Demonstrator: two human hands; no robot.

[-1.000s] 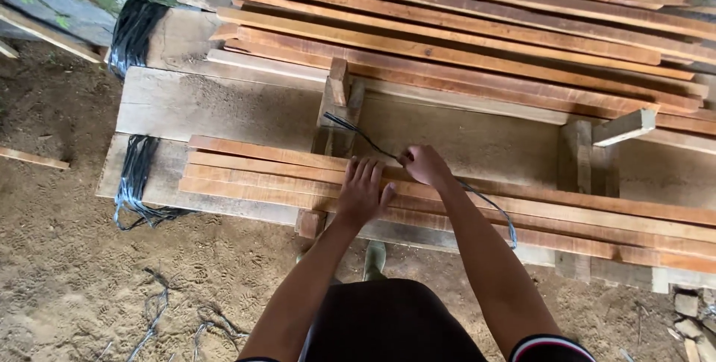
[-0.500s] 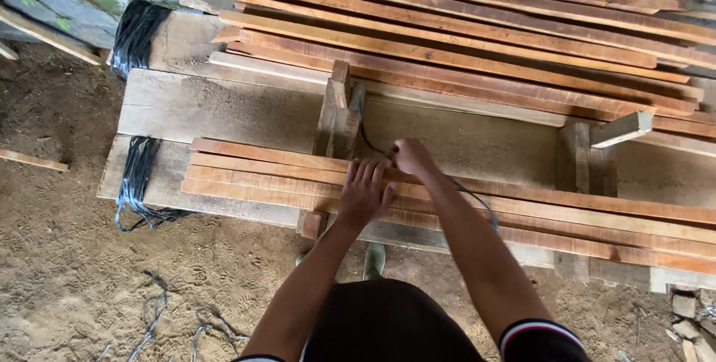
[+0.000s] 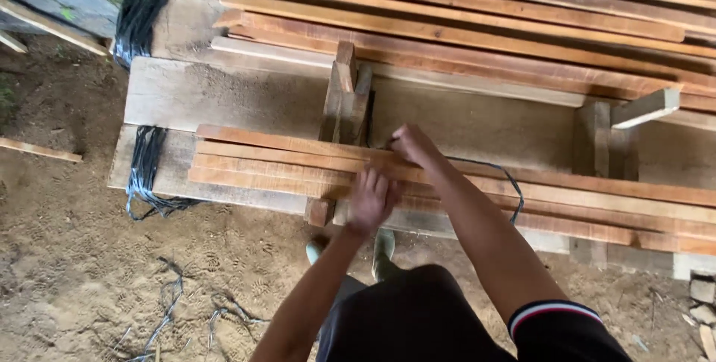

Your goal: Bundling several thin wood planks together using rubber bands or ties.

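The left hand (image 3: 371, 199) lies palm down on a bundle of reddish wooden slats (image 3: 276, 162), its fingers (image 3: 373, 183) spread flat and pressing on the top slats — gripping nothing. Just beyond those fingers the right hand (image 3: 412, 146) is curled into a fist at the far edge of the same bundle, its fingers closed on a thin dark cord (image 3: 511, 183). From the fist the cord loops out to the right of the fingers, across the slats, and drops over their near edge.

The bundle lies lengthwise on a wide grey plank (image 3: 224, 97) that serves as the worktop, running from well left of the fingers away to the right edge of the view. Directly past the right hand's fingers stands a short upright wooden post (image 3: 344, 93), with a second upright (image 3: 593, 138) far off to the right. Beyond both, a large stack of long boards (image 3: 477, 26) fills the top of the view.

Well to the left of the fingers, a band of black strapping (image 3: 147, 164) wraps the end of the plank, its loose ends trailing onto the sandy ground (image 3: 89, 272) — more dark strands lie scattered there, nearer than the fingers. Below the hands, the person's green boots (image 3: 384, 246) show between the forearms.
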